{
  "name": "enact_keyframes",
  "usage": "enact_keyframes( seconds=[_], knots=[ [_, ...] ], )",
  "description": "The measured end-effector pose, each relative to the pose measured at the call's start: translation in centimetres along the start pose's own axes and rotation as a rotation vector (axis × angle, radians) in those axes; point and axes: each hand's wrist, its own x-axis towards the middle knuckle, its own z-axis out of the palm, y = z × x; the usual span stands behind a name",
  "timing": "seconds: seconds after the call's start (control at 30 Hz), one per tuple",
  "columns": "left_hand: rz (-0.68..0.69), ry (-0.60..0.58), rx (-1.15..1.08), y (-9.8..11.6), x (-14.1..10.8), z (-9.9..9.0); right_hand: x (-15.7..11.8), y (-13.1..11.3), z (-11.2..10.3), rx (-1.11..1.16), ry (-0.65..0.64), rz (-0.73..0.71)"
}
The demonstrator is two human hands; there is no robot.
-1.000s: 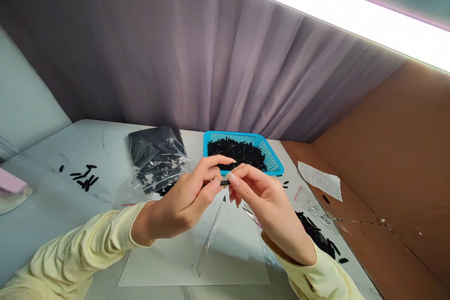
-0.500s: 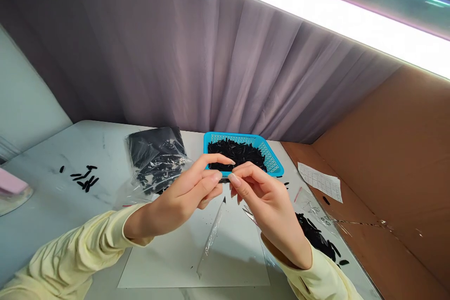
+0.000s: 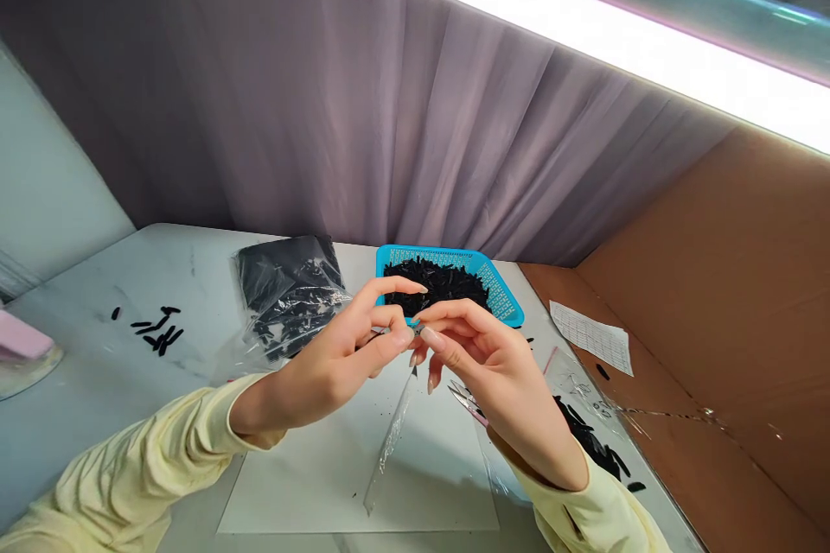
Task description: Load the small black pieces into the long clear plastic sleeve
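Fingers over marbled table, curtain behind

The left hand and the right hand are meeting above a white sheet, together pinching a small dark piece that the fingers are mostly hiding. Behind them, a blue basket is holding a heap of black pieces. On the table, a clear plastic bag is lying beyond the left hand, and small snips are showing beside the right hand.
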Motion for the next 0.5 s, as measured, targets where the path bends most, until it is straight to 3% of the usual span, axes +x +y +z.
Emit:
enact_keyframes(
  seconds=[0.27,0.5],
  knots=[
    [0.056,0.01,0.089,0.0,-0.2,-0.1,0.0,-0.6,-0.5,-0.028,-0.056,0.007],
    [0.079,0.021,0.161,0.0,0.8,-0.3,0.7,-0.4,-1.1,-0.127,0.032,-0.049]
  ],
)
